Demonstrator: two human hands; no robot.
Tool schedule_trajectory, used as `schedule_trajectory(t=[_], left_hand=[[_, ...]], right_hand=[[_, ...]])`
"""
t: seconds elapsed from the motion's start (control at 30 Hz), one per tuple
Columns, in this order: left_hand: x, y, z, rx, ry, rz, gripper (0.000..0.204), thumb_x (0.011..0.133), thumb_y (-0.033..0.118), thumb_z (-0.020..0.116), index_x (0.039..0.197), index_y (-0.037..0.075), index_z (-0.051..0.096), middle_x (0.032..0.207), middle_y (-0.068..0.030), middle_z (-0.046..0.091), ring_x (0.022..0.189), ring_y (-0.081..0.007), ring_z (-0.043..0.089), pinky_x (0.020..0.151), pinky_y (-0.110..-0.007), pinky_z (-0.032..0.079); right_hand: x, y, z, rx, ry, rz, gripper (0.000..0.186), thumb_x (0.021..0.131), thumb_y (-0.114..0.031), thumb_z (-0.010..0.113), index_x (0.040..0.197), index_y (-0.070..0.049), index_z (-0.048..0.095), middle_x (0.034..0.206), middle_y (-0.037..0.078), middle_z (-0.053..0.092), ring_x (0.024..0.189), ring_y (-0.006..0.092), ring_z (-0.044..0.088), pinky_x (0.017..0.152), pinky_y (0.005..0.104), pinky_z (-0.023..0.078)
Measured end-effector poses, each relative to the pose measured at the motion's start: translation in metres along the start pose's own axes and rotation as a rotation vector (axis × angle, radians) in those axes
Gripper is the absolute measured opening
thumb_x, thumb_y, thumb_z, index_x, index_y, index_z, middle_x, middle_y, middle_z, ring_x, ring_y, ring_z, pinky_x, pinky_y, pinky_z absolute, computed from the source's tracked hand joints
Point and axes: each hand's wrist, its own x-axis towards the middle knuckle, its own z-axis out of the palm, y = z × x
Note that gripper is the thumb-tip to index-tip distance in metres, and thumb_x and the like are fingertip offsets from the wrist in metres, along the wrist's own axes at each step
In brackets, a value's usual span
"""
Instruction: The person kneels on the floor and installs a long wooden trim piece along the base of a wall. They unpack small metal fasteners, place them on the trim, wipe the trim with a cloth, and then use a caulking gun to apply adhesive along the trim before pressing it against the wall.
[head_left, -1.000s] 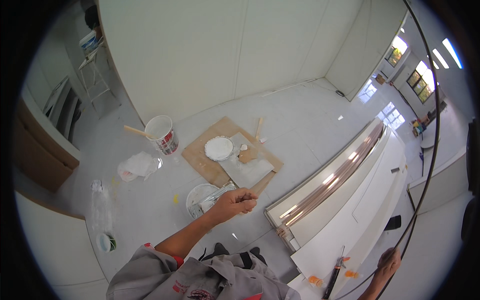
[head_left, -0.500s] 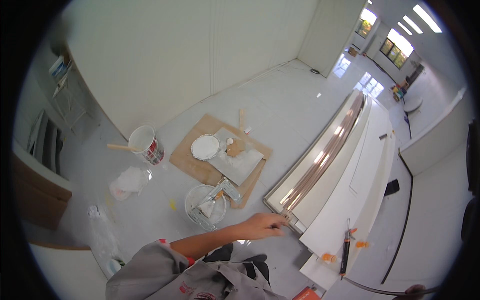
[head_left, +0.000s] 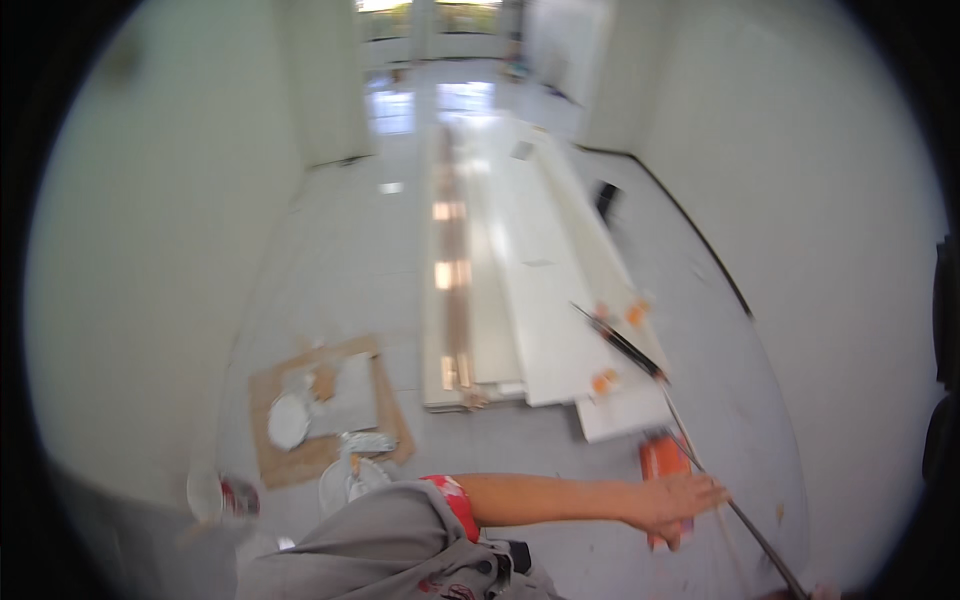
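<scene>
My left arm reaches across to the right. My left hand (head_left: 672,507), fingers stretched out, is over a red-orange box (head_left: 664,462) on the floor. Its fingertips lie at a long, thin dark strip (head_left: 758,540); blur hides whether they touch it. At the bottom right edge only a bit of my right hand (head_left: 825,593) shows, closed around the strip's near end. Beyond the strip's far end, a black caulking gun (head_left: 630,345) lies on white panels (head_left: 545,340), with small orange things (head_left: 605,381) beside it.
Shiny brown strips (head_left: 455,240) lie lengthwise on the panel stack. At the left, cardboard (head_left: 270,455) bears a white round lid (head_left: 289,420). A bucket (head_left: 207,494) and a putty tub (head_left: 335,488) stand near my left side. Pale walls flank both sides.
My view has turned to the right, toward the panels. My left hand has swung from the panel stack's near end over to the red-orange box and the thin strip.
</scene>
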Motion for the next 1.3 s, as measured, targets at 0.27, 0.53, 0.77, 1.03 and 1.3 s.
schedule_trajectory(t=[0.27, 0.53, 0.77, 1.03, 1.3], left_hand=[[0.067, 0.054, 0.143, -0.568, -0.256, 0.333, 0.043, 0.082, 0.023, 0.077, 0.12, 0.011, 0.062, 0.116, -0.0068, 0.065, 0.111, -0.0298, 0.06, 0.097, -0.042, 0.044], [0.081, 0.125, 0.192, -0.71, -1.058, 0.414, 0.018, 0.088, 0.023, 0.073, 0.098, 0.008, 0.069, 0.091, -0.0069, 0.07, 0.084, -0.0282, 0.067, 0.076, -0.039, 0.052], [0.056, 0.177, 0.275, -0.501, -1.596, 0.507, 0.025, 0.08, 0.025, 0.077, 0.091, 0.004, 0.07, 0.076, -0.0134, 0.067, 0.072, -0.0266, 0.065, 0.067, -0.039, 0.048], [0.013, 0.167, 0.355, -0.238, -1.887, 0.454, 0.027, 0.077, 0.021, 0.079, 0.097, 0.004, 0.072, 0.082, -0.0101, 0.071, 0.077, -0.0217, 0.066, 0.074, -0.038, 0.049], [-0.024, 0.074, 0.477, 0.032, -2.222, 0.528, 0.023, 0.079, 0.023, 0.082, 0.089, 0.005, 0.072, 0.078, -0.0024, 0.069, 0.077, -0.0141, 0.061, 0.071, -0.034, 0.048]], right_hand=[[-0.03, -0.176, -0.118, -0.857, 0.056, 0.245, 0.019, 0.107, -0.02, 0.043, 0.094, -0.007, 0.042, 0.079, 0.01, 0.049, 0.072, 0.0217, 0.049, 0.068, 0.035, 0.048], [-0.064, -0.394, -0.154, -1.638, 0.135, 0.216, 0.024, 0.109, -0.02, 0.044, 0.12, 0.0, 0.05, 0.095, 0.017, 0.056, 0.085, 0.0306, 0.058, 0.077, 0.0415, 0.052], [-0.072, -0.527, -0.147, -1.389, 1.055, 0.247, 0.046, 0.103, -0.017, 0.058, 0.142, 0.004, 0.045, 0.124, 0.018, 0.059, 0.11, 0.0272, 0.062, 0.087, 0.0386, 0.056], [-0.135, -0.561, -0.181, -1.309, 1.376, 0.594, 0.034, 0.101, -0.015, 0.055, 0.131, 0.001, 0.051, 0.114, 0.01, 0.064, 0.091, 0.0184, 0.068, 0.07, 0.0319, 0.058], [-0.246, -0.536, -0.201, -1.062, 1.528, 0.912, 0.042, 0.1, -0.011, 0.058, 0.139, 0.003, 0.048, 0.11, 0.018, 0.066, 0.092, 0.0293, 0.07, 0.079, 0.0445, 0.06]])
